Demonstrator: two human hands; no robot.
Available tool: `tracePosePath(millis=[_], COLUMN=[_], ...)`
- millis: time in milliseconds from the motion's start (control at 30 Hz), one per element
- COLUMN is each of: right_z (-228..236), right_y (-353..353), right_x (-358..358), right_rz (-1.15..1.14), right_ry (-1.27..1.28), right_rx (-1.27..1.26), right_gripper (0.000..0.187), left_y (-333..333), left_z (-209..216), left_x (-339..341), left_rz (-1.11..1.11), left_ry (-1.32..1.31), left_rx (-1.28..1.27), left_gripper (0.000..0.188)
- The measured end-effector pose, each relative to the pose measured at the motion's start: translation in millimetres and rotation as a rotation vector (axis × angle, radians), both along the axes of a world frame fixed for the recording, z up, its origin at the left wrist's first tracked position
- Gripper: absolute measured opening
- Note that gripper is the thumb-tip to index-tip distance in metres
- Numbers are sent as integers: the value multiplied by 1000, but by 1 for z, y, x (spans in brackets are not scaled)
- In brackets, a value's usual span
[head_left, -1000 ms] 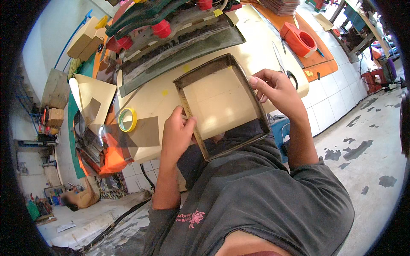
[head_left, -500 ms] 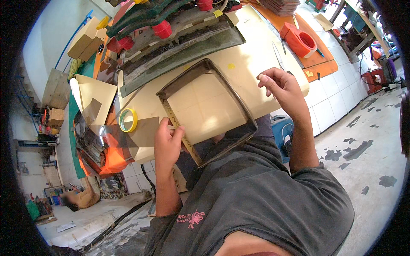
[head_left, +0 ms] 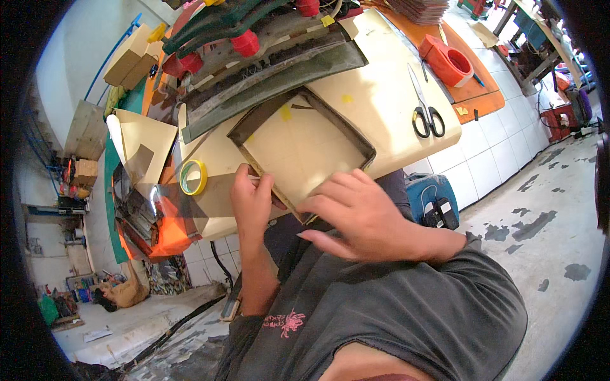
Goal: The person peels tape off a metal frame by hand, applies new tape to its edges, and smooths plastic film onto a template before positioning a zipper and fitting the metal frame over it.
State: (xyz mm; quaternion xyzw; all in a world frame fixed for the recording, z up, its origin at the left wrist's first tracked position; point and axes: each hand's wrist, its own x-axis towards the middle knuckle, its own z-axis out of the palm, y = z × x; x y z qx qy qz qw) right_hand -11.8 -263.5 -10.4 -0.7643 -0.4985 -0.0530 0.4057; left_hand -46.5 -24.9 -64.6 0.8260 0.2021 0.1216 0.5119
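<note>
Workshop, tiled floor, cream worktop (head_left: 394,95) crowded along its far edge with clamps and stacked board. Landmark: the shallow cardboard tray (head_left: 305,143), brown walls, pale base, lying at the worktop's near edge with its near corner overhanging toward the person.

Right hand (head_left: 362,216) sits at the tray's near corner, fingers spread fairly wide and flattened over the wall; no tool visible in it. Left hand (head_left: 253,200) is on the tray's left wall, fingers curled narrow, pinching the wall edge; anything small between them is hidden.

Left of the tray: yellow tape roll (head_left: 192,177), touching nothing in hand. Right of the tray, well apart: black-handled scissors (head_left: 426,114); beyond them an orange tub (head_left: 448,60).

Judgement: step looks like pressing and squaring the tray's near wall and corner. Next move calls for a steady left pinch while the right smooths along the wall, without the overhanging corner tipping.
</note>
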Motion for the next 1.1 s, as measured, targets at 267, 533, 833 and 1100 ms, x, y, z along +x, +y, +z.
tracePosePath(millis=[267,533,833,1100], right_z=[-26,-47,-38,-22], right_y=[40,57,44,-3], right_x=[-13,-9,0,28], right_rz=[-168,-278,-234,-139], right_ry=[-86,-246,-224,-203], right_rx=[-245,-404,-405,-466], right_gripper=[44,19,12,9], left_y=[-10,-8,-25,0], left_z=[4,-8,7,-11], left_x=[13,14,6,-11], left_rz=[59,33,39,67], left_ry=[-23,-48,17,-150], left_rx=[-96,-67,-222,323], left_gripper=[15,19,32,29])
